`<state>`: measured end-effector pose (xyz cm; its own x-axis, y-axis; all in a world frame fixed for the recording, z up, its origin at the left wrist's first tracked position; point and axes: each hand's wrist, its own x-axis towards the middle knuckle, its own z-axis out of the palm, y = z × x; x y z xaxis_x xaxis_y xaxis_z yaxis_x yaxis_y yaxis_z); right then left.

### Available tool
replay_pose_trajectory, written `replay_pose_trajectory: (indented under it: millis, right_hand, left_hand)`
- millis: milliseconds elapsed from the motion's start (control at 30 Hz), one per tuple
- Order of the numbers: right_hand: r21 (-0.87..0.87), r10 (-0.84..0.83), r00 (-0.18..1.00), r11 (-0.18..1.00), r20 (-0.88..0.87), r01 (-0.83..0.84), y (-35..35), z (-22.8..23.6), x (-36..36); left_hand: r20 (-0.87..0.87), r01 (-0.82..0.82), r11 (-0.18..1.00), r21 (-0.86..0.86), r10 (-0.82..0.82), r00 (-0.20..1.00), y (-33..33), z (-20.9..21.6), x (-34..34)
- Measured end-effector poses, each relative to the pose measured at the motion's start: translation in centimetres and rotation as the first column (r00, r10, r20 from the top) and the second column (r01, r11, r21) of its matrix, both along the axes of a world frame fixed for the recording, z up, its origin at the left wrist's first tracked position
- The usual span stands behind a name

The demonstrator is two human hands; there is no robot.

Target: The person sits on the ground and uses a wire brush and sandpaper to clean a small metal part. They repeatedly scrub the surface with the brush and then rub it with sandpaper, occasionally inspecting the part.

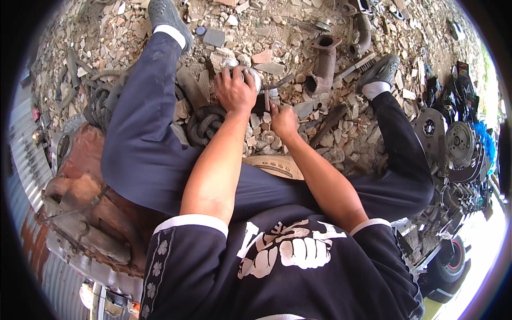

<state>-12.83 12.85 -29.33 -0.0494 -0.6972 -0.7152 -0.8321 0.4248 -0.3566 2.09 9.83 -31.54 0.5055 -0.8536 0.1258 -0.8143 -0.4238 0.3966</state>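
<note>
Near the top middle, my left hand (236, 92) is closed over a round silvery metal part (254, 80) that rests on the rubble, and the palm hides most of it. My right hand (284, 120) is closed just to the right and a little nearer. A narrow brownish bar (267, 100) sticks up from its fingers beside the metal part; its kind and its other end cannot be made out. A thin dark rod (280, 82) lies just beyond, pointing right.
Broken stones (266, 56) cover the ground. A rusty flanged pipe (324, 64) and a wire brush (366, 63) lie to the right. Coiled thick rope (207, 126) is by my left leg. A rusty engine block (88, 202) stands at left, and metal discs (460, 143) at right.
</note>
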Motion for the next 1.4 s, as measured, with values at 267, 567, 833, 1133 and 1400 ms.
replay_pose_trajectory:
  millis: [267, 567, 833, 1133, 1400]
  right_hand:
    - [-0.370, 0.559, 0.829, 0.773, 0.013, -0.515, 8.5, -0.1, 2.8]
    - [0.090, 0.449, 0.876, 0.879, 0.175, -0.468, 4.8, -1.0, -1.0]
    - [-0.374, 0.510, 0.860, 0.803, 0.025, -0.465, -4.1, 13.9, -5.0]
    - [-0.619, 0.302, 0.934, 0.776, 0.192, -0.124, -16.1, 30.2, -15.7]
    - [-0.836, 0.361, 0.907, 0.548, 0.218, -0.017, -14.1, 31.1, -10.6]
  left_hand:
    - [-0.018, -0.010, 1.000, 0.015, 0.010, 1.000, -0.1, 0.3, -0.2]
    - [-0.036, 0.004, 1.000, 0.014, -0.003, 0.999, 0.0, 0.2, 0.3]
    - [-0.015, -0.008, 1.000, 0.022, 0.008, 1.000, 0.5, -0.9, 0.5]
    - [-0.095, 0.006, 0.964, 0.264, 0.020, 0.995, -1.3, 0.3, 0.7]
    - [-0.558, -0.297, 0.950, 0.097, 0.299, 0.774, 2.2, 5.2, -1.6]
